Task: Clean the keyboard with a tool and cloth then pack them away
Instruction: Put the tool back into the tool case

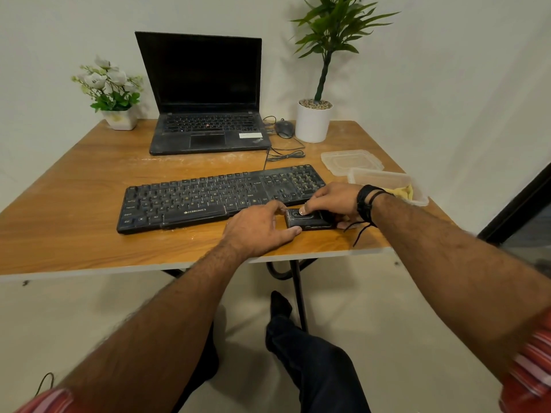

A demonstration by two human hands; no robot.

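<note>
Pale floor and a wooden table [89, 186] fill my view, and I take the keyboard [214, 198] as my landmark. Nearest me, just in front of the keyboard's right end, a small black cleaning tool [310, 220] lies on the table close to its near edge. My left hand [262, 228] rests against the tool's left end, fingers loosely curled together with the thumb reaching toward it; I cannot tell whether it truly grips or only steadies it. My right hand [334, 201] comes over the tool from the right, the thumb pressing down on its top and the other fingers curled around its far side.

The keyboard looks dusty and untouched, so I judge I am at the opening step: readying the tool. Next, the tool must be lifted and carried onto the keys.

Right of the keyboard stands a clear plastic box [384, 180] holding the yellow cloth [402, 192], with its lid [351, 160] just behind. Behind the keyboard sit a laptop [205, 93], a mouse [284, 128], a white-potted plant [316, 114] and a flower pot [114, 93].

My right hand hides much of the tool, so I cannot make out what kind it is. The cloth is mostly hidden behind my wrist and the box wall.
</note>
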